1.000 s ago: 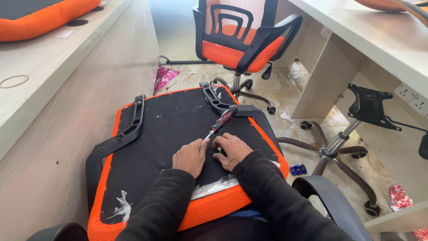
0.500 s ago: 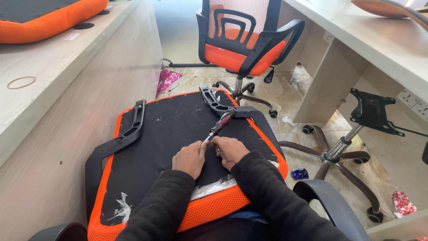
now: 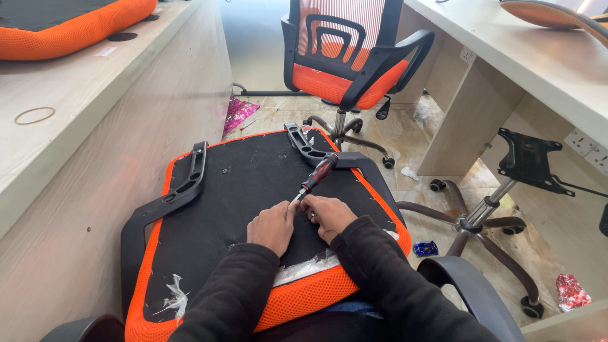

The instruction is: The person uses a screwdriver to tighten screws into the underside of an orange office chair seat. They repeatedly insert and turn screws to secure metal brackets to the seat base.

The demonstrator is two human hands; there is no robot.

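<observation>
An orange chair seat [image 3: 209, 297] lies upside down on my lap, its black underside [image 3: 247, 190] facing up. Black armrest brackets run along its left edge [image 3: 190, 180] and its far right corner [image 3: 304, 142]. My two hands rest together on the underside near its front. My left hand [image 3: 273, 226] is curled, its fingers at the tip of a screwdriver with a red and black handle [image 3: 318, 173]. My right hand [image 3: 329, 214] pinches the screwdriver's shaft low down. The tool leans up and away to the right. Whatever is under its tip is hidden by my fingers.
A finished orange and black office chair [image 3: 348, 63] stands ahead. To the right stands a wheeled chair base with a black mechanism plate [image 3: 529, 161]. Wooden desks flank me, another orange seat [image 3: 69, 28] on the left one. Foil scraps [image 3: 237, 114] lie on the floor.
My hands and the screwdriver have stayed in nearly the same place; only my head has shifted slightly, nudging the view.
</observation>
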